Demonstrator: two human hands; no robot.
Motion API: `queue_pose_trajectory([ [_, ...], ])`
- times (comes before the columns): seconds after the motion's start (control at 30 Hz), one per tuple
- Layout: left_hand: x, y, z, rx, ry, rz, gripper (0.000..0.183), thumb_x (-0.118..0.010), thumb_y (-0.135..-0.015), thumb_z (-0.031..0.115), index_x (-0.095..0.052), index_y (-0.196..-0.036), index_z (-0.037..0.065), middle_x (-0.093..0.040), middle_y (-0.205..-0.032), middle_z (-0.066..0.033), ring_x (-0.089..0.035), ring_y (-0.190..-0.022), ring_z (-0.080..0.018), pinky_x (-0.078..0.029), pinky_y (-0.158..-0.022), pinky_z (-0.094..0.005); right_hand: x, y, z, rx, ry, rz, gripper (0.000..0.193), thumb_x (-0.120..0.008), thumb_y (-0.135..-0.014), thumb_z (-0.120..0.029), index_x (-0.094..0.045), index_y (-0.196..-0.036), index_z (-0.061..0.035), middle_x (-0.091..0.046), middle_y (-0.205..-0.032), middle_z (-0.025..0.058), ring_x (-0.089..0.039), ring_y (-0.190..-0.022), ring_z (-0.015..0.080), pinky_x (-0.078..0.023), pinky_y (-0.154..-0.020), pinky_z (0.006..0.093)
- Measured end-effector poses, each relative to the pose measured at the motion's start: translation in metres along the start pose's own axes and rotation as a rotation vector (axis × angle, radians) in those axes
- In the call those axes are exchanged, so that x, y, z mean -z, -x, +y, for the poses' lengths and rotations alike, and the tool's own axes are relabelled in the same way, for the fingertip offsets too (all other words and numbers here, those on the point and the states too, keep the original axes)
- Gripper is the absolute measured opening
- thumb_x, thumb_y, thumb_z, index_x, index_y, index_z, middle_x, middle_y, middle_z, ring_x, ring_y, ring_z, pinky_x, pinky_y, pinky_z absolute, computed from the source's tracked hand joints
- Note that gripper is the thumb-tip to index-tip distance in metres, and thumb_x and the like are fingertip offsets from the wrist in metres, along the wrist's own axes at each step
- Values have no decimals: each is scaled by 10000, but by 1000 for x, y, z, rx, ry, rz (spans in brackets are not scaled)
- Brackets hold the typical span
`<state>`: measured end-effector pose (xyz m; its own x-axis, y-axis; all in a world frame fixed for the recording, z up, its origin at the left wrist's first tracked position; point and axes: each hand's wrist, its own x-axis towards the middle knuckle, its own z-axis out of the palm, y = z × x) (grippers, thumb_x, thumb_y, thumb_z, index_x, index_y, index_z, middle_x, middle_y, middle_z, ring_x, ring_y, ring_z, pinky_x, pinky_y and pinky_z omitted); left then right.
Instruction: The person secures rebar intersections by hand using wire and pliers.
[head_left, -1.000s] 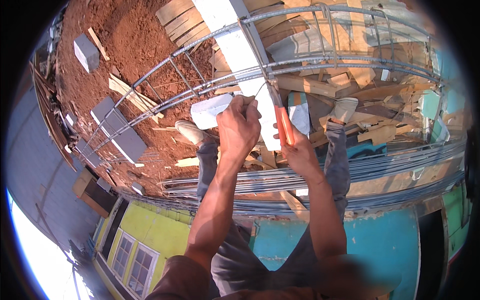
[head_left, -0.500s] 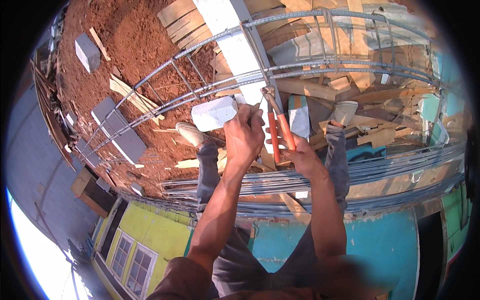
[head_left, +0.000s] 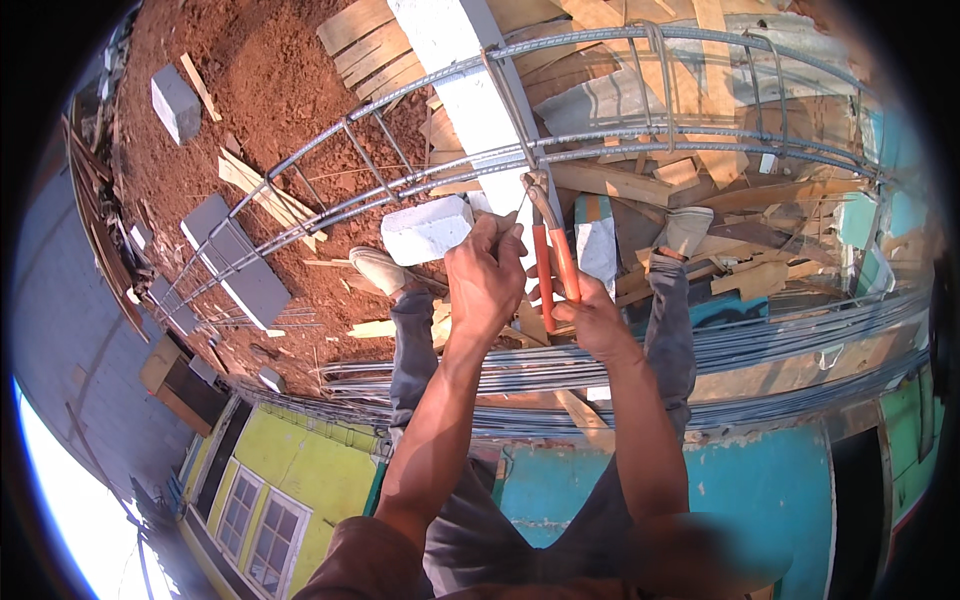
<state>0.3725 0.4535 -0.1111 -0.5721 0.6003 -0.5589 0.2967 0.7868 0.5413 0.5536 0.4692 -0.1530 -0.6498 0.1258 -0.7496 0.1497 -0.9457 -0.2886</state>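
Note:
In front of me runs a rebar cage (head_left: 440, 178) of long ribbed bars joined by bent stirrups. My right hand (head_left: 603, 318) is wrapped round the orange-red handles of a pair of pincers (head_left: 556, 262). Their rusty jaws (head_left: 536, 184) point away from me, just below the near bars at a stirrup. Beside the jaws, my left hand (head_left: 487, 268) is closed in a pinch on what looks like a thin wire (head_left: 521, 203), mostly hidden by the fingers. The handles are close together.
A long white beam (head_left: 450, 90) lies under the cage, with a white block (head_left: 428, 229) left of my left hand. Broken planks (head_left: 620, 180) are strewn right. A bundle of steel bars (head_left: 740, 345) crosses below my hands. Grey blocks (head_left: 235, 260) sit on red soil (head_left: 270, 90).
The pincers' handles have come closer together, and my right hand has shifted slightly left and toward me. My left hand stays nearly in place by the jaws.

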Motion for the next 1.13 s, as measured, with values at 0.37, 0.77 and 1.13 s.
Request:
queue_pose_trajectory([
  [0.37, 2, -1, 2, 4, -20, 14, 158, -620, -981, 158, -688, -961, 17, -729, -739, -117, -732, -666, -255, -542, -637, -362, -16, -5, 7, 123, 86, 93, 478, -541, -911, -78, -528, -1380, 16, -636, -1089, 50, -622, -878, 133, -520, -753, 281],
  [0.77, 3, -1, -3, -36, -11, 0, 145, -633, -967, 144, -695, -961, 14, -711, -723, -114, -705, -634, -251, -525, -615, -356, -32, -5, -7, -54, 208, 176, 200, -560, -1032, -133, -583, -1189, -11, -587, -816, -2, -574, -679, 99, -489, -604, 272],
  [1.13, 23, 12, -29, 200, 28, 109, 149, -613, -963, 102, -676, -962, -33, -740, -766, -171, -753, -717, -301, -562, -671, -383, -68, -17, 56, 115, 812, 732, 459, -679, -986, -374, -547, -1287, -55, -701, -1012, 225, -694, -879, 419, -515, -840, 494],
])
